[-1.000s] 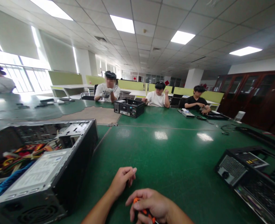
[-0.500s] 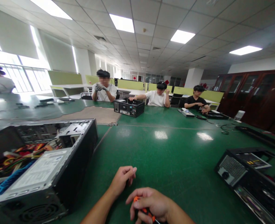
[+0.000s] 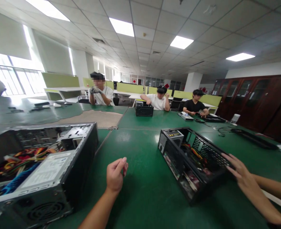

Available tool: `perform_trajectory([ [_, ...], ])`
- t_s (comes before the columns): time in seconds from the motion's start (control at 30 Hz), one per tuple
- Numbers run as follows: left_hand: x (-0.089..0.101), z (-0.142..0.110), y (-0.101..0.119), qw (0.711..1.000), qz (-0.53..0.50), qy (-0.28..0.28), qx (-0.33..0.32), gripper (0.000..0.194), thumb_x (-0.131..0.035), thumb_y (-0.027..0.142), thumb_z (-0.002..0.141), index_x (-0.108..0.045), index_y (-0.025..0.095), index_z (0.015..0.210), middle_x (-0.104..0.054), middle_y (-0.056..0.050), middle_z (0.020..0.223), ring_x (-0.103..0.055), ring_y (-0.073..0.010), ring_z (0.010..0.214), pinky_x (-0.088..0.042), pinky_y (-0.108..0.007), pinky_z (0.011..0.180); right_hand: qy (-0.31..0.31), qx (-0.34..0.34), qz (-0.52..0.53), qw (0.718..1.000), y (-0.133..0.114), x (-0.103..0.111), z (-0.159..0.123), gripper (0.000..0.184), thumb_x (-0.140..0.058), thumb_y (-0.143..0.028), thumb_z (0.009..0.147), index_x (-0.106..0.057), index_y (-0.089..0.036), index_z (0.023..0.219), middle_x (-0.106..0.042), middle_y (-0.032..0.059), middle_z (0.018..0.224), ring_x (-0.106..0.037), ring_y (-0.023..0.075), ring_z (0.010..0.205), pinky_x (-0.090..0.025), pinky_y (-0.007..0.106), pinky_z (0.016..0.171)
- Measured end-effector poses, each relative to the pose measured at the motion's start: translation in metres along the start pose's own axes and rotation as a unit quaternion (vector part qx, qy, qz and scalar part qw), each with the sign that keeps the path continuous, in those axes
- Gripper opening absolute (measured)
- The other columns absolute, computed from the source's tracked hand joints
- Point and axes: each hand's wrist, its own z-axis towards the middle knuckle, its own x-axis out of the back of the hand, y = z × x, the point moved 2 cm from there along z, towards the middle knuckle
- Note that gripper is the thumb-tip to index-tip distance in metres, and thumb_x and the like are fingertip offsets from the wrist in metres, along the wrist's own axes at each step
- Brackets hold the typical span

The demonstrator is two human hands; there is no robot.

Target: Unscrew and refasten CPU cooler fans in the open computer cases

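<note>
Green desk [image 3: 140,203] carries two open computer cases: the large case [image 3: 79,168] at left, the black case [image 3: 176,159] at right, coloured wires visible inside both. Left hand [image 3: 115,175] is between them, touching neither; fingers curled in, thumb pressed against them. Right hand is out of view, its state cannot be told. Another person's hand [image 3: 244,178] has spread fingers against the black case's right-hand edge
</note>
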Motion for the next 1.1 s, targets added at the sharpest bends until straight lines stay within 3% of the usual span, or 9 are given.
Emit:
perform_trajectory([
  [0.07, -0.009, 0.003, 0.03, 0.999, 0.013, -0.03, -0.025, 0.048, -0.053, 0.05, 0.089, -0.051, 0.021, 0.051, -0.046, 0.001, 0.048, -0.046, -0.0156, 0.051, -0.04, -0.03, 0.058, 0.195, 0.216, -0.016, 0.957, 0.003, 0.05, -0.062, 0.039, -0.053, -0.043, 0.095, -0.052, -0.065, 0.127, -0.073, -0.0142, 0.105, -0.071, 0.023, 0.087, -0.047, 0.029, 0.043],
  [0.13, -0.027, 0.006, 0.062, 0.991, 0.06, -0.103, -0.057, 0.037, -0.059, 0.048, 0.087, -0.062, 0.019, 0.064, -0.059, -0.001, 0.059, -0.056, -0.0181, 0.061, -0.044, -0.03, 0.064, 0.315, 0.305, -0.053, 0.897, 0.024, 0.085, -0.103, 0.044, -0.054, -0.038, 0.097, -0.049, -0.062, 0.133, -0.073, -0.0148, 0.108, -0.071, 0.0223, 0.084, -0.047, 0.028, 0.038],
  [0.27, -0.081, 0.017, 0.1, 0.926, 0.216, -0.262, -0.162, 0.029, -0.057, 0.044, 0.092, -0.072, 0.02, 0.1, -0.074, -0.005, 0.099, -0.065, -0.0235, 0.091, -0.046, -0.033, 0.083, 0.313, 0.336, -0.126, 0.879, 0.058, 0.11, -0.112, 0.037, -0.044, -0.041, 0.1, -0.053, -0.066, 0.126, -0.075, -0.012, 0.087, -0.071, 0.0234, 0.07, -0.045, 0.029, 0.033],
  [0.4, -0.137, 0.043, 0.086, 0.866, 0.26, -0.358, -0.234, 0.045, -0.036, 0.043, 0.103, -0.073, 0.018, 0.095, -0.074, -0.007, 0.096, -0.065, -0.0223, 0.092, -0.044, -0.031, 0.082, 0.288, 0.311, -0.155, 0.892, 0.058, 0.11, -0.093, 0.034, -0.048, -0.04, 0.095, -0.061, -0.065, 0.115, -0.074, -0.0056, 0.073, -0.072, 0.026, 0.074, -0.048, 0.034, 0.042],
  [0.67, -0.199, 0.077, 0.031, 0.871, 0.27, -0.327, -0.247, 0.06, -0.038, 0.048, 0.1, -0.053, 0.018, 0.05, -0.057, -0.007, 0.056, -0.054, -0.0186, 0.061, -0.037, -0.033, 0.069, 0.34, 0.239, -0.317, 0.852, 0.067, 0.121, -0.119, 0.03, -0.044, -0.053, 0.095, -0.071, -0.049, 0.107, -0.068, 0.0051, 0.073, -0.068, 0.0324, 0.086, -0.05, 0.045, 0.054],
  [0.77, -0.191, 0.068, 0.028, 0.887, 0.254, -0.299, -0.245, 0.059, -0.037, 0.045, 0.099, -0.042, 0.02, 0.046, -0.051, -0.004, 0.051, -0.046, -0.0155, 0.055, -0.035, -0.033, 0.068, 0.379, 0.254, -0.325, 0.828, 0.067, 0.121, -0.125, 0.037, -0.036, -0.055, 0.099, -0.07, -0.045, 0.111, -0.061, 0.0054, 0.066, -0.064, 0.0295, 0.074, -0.047, 0.041, 0.048],
  [0.87, -0.159, 0.051, 0.037, 0.895, 0.233, -0.287, -0.248, 0.056, -0.035, 0.042, 0.099, -0.036, 0.021, 0.046, -0.046, -0.002, 0.05, -0.042, -0.0154, 0.055, -0.035, -0.034, 0.068, 0.426, 0.276, -0.313, 0.803, 0.046, 0.092, -0.113, 0.031, -0.046, -0.058, 0.096, -0.073, -0.045, 0.103, -0.059, 0.004, 0.064, -0.059, 0.0242, 0.063, -0.046, 0.036, 0.045],
  [1.0, -0.094, 0.015, 0.061, 0.893, 0.206, -0.306, -0.258, 0.051, -0.032, 0.036, 0.099, -0.029, 0.022, 0.05, -0.039, 0.0, 0.05, -0.039, -0.0161, 0.054, -0.034, -0.036, 0.068, 0.431, 0.217, -0.251, 0.839, -0.015, 0.018, -0.065, 0.045, -0.06, -0.059, 0.089, -0.065, -0.036, 0.127, -0.067, 0.0125, 0.101, -0.066, 0.0278, 0.083, -0.055, 0.042, 0.06],
  [1.1, -0.047, -0.017, 0.08, 0.881, 0.175, -0.348, -0.267, 0.045, -0.031, 0.03, 0.1, -0.026, 0.021, 0.056, -0.038, 0.0, 0.052, -0.039, -0.0175, 0.056, -0.033, -0.038, 0.069, 0.402, 0.191, -0.265, 0.855, -0.07, -0.021, -0.016, 0.035, -0.068, -0.044, 0.09, -0.068, -0.034, 0.124, -0.068, 0.0099, 0.11, -0.067, 0.0248, 0.096, -0.058, 0.039, 0.077],
])
